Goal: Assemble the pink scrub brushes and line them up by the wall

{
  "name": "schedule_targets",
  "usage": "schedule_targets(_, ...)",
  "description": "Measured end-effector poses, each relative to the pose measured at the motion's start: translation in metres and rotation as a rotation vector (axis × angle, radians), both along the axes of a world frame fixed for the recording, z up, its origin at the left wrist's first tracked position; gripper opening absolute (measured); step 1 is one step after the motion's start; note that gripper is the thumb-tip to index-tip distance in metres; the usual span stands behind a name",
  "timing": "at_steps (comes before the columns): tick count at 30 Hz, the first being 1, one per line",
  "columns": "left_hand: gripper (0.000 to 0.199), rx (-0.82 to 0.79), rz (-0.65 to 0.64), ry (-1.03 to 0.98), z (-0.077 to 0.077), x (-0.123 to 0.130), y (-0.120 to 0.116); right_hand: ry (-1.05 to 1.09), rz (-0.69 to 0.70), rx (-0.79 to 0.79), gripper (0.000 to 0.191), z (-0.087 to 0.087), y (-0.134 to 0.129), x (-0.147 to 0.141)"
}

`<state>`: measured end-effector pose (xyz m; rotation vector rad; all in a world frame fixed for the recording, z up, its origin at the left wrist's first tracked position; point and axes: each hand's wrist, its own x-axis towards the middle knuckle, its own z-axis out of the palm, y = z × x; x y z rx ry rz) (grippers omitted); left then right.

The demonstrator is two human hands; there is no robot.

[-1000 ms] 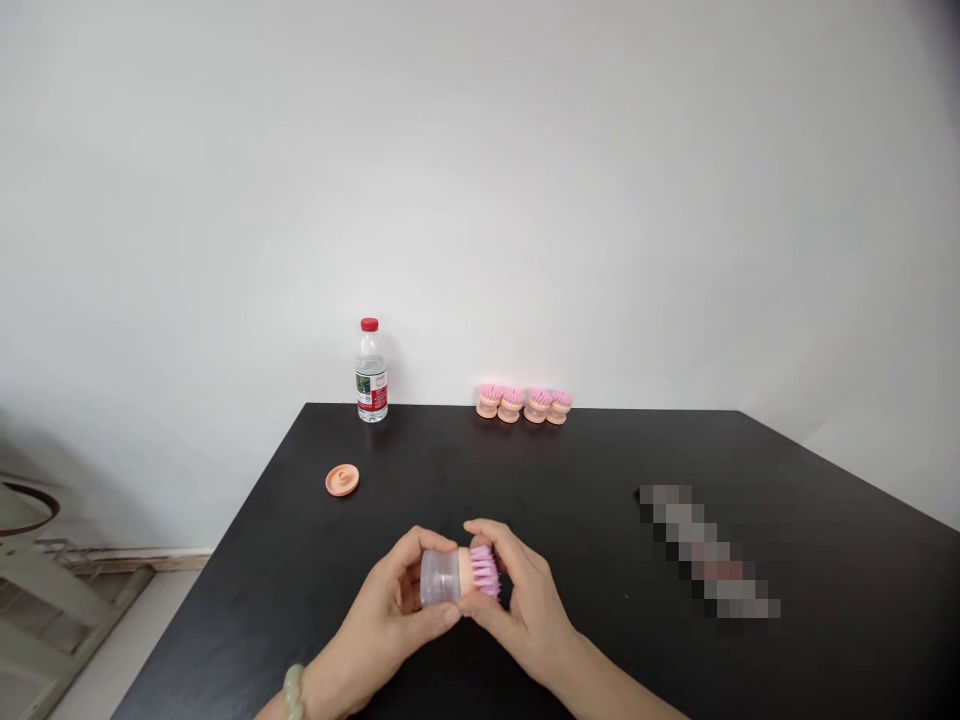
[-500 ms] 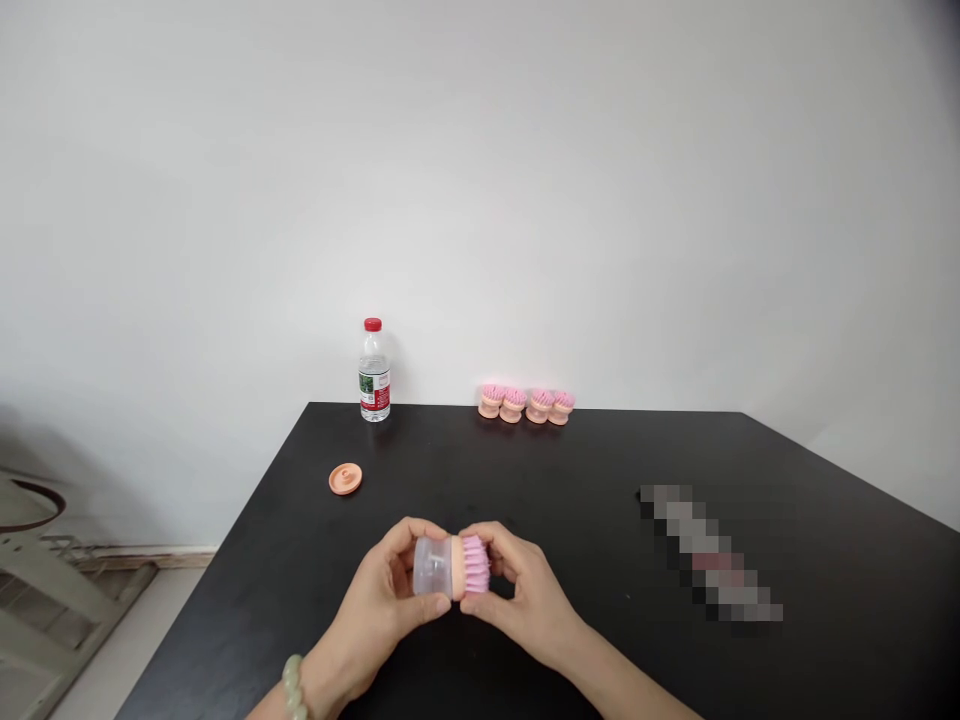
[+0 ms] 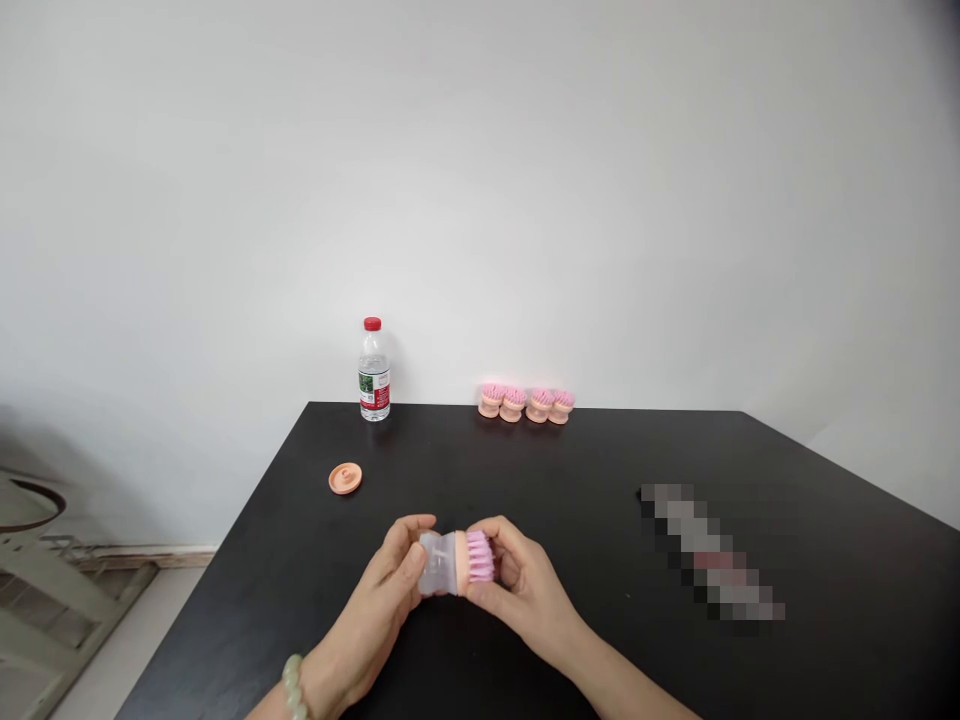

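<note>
Between my two hands, over the near part of the table, a small scrubbing brush (image 3: 456, 563) lies on its side. Its clear cup points left, a peach ring is in the middle, and its pink bristles face right. My left hand (image 3: 396, 572) is closed round the clear cup, thumb on the near side. With thumb and fingers, my right hand (image 3: 523, 588) grips the peach ring and bristle end. A round peach cap (image 3: 346, 478) with a small central knob lies on the table, beyond my left hand.
A water bottle (image 3: 374, 380) with a red cap stands at the table's far left. Several pink-bristled brushes (image 3: 526, 404) line the back edge by the wall. A pixelated long object (image 3: 712, 552) lies on the right of the black table (image 3: 570, 490).
My left hand has shifted its grip on the cup, its thumb now higher and further left. The brush has moved slightly right and tilted a little. My right hand keeps hold.
</note>
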<state>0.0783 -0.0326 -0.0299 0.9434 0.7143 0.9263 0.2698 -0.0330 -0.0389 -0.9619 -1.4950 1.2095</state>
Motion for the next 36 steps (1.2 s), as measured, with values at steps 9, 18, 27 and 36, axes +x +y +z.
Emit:
schedule_targets(9,0.048,0.2,-0.026,0.039,0.005,-0.003,0.006,-0.058,-0.03,0.036,0.033,0.001,-0.001,0.001)
schedule_targets(18,0.029,0.147,0.01,0.116,0.005,-0.004,0.005,-0.016,-0.032,0.035,0.034,0.005,-0.002,0.0)
schedule_targets(27,0.045,0.217,0.083,0.089,0.003,-0.009,0.007,-0.026,-0.072,0.019,0.033,0.002,-0.002,-0.001)
schedule_targets(36,0.025,0.689,0.19,0.534,0.0,-0.007,0.01,0.091,-0.022,-0.198,0.045,-0.007,0.005,-0.002)
